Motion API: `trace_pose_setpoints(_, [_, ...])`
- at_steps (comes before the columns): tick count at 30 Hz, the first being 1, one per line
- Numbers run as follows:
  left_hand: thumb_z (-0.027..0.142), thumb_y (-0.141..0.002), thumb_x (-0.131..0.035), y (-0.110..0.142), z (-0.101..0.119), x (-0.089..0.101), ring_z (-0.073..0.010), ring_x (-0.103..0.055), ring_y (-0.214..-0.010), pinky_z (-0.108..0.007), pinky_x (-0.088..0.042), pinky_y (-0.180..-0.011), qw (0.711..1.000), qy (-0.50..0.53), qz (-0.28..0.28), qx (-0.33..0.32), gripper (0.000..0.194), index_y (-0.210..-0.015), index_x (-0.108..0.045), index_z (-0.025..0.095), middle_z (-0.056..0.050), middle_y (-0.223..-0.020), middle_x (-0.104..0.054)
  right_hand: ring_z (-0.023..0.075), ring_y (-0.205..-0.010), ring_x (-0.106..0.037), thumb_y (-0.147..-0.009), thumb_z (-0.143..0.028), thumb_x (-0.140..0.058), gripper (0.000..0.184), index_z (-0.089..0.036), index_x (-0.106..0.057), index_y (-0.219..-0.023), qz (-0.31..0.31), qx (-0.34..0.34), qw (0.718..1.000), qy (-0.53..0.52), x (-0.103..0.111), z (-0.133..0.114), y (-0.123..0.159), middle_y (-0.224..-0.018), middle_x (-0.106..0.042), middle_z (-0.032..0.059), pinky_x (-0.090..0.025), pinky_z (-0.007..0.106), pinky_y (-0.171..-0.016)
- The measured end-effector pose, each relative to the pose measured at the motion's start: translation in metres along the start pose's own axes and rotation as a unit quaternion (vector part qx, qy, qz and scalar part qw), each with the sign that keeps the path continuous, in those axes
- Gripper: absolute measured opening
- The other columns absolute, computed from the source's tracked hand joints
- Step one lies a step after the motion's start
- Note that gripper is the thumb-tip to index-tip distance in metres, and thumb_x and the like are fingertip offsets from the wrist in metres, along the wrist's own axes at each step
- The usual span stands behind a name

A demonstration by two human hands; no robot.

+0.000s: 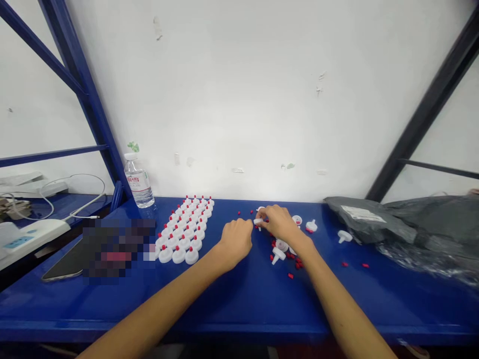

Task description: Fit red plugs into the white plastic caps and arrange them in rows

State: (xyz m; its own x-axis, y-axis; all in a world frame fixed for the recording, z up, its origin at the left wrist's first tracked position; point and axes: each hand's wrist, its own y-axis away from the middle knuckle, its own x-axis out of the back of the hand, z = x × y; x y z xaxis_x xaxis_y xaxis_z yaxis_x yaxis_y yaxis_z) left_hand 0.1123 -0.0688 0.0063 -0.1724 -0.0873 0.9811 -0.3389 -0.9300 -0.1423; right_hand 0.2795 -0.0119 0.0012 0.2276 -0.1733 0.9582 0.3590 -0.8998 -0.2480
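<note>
At a blue desk (239, 306) set against a white wall (239, 99), a person works with both bare hands among small white and red parts. The right hand (279, 222) pinches a white cap (258, 221) between its fingers, the cap's narrow stem pointing down. Just beside it, the left hand (235, 242) has its fingers curled inward, the thumb side turned toward the cap; whether those fingers grip anything (the back of the hand hides them) cannot be told.

Below and around the right forearm, loose caps (278, 255) lie at odd angles, mixed with a scatter of red pieces (298, 265), some of them strays well apart to the right. To the left of the hands, upright caps (184, 244) stand in close, slanting rows, stems up and tipped in red.

Behind the rows, near the wall, a clear water bottle (139, 182) with a red-and-white label stands upright by a blue metal post (95, 109). At the left lie a dark flat device (67, 260), partly lost in a pixelated patch, and a white power strip (35, 235). At the far right, a dark plastic bag (359, 219) with a pale label sprawls across the desk.
</note>
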Motion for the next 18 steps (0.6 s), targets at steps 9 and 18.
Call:
trace_pose_setpoints(9, [0.040,-0.093,-0.058,-0.029,-0.014,-0.036,-0.0261,-0.066,-0.100,-0.034,-0.051,-0.078,0.997,0.068,0.037,-0.027,0.028,-0.115,-0.068,0.026,-0.009,-0.112,-0.067,0.0196,-0.085,-0.069,-0.084,-0.031,-0.073,0.005,-0.026,-0.074,-0.086,0.002,0.004,0.999,-0.044,0.013,0.013,0.004,-0.087,-0.076,-0.0006,-0.039,0.028,-0.073])
trace_pose_setpoints(18, [0.023,-0.097,-0.051,-0.025,-0.017,-0.032,-0.0222,-0.068,-0.090,-0.031,-0.050,-0.075,0.982,0.084,0.095,-0.137,0.021,-0.105,-0.071,0.023,-0.005,-0.100,-0.069,0.0207,-0.086,-0.068,-0.087,-0.033,-0.064,0.012,-0.022,-0.069,-0.089,0.123,-0.049,0.983,-0.129,0.024,0.005,0.006,-0.092,-0.075,0.0027,-0.043,0.031,-0.078])
